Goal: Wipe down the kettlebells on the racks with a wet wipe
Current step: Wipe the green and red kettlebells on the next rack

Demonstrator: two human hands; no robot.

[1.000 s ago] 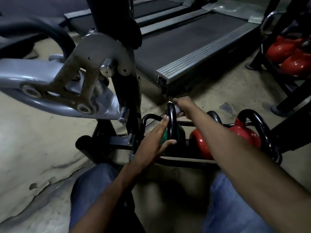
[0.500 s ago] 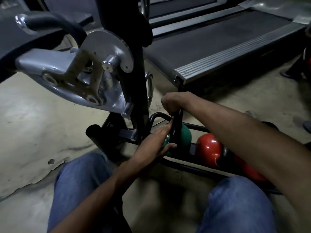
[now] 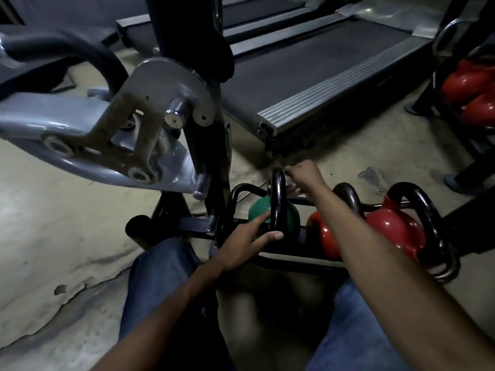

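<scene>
A green kettlebell with a black handle stands at the left end of a low black floor rack. My left hand rests against its body, fingers straight, thumb under the handle's base. My right hand is curled at the top of the handle, pinching a pale wet wipe that is mostly hidden under the fingers. Two red kettlebells stand to the right on the same rack, one partly hidden behind my right forearm.
A grey machine arm and black upright post hang close on the left. Treadmill decks lie beyond. Another rack with red kettlebells stands at the far right. My knees in blue jeans frame the cracked floor.
The view swung back to the right, bringing the red kettlebells and far rack into sight. My right hand shifted from over the handle top to its right side. My left hand stayed.
</scene>
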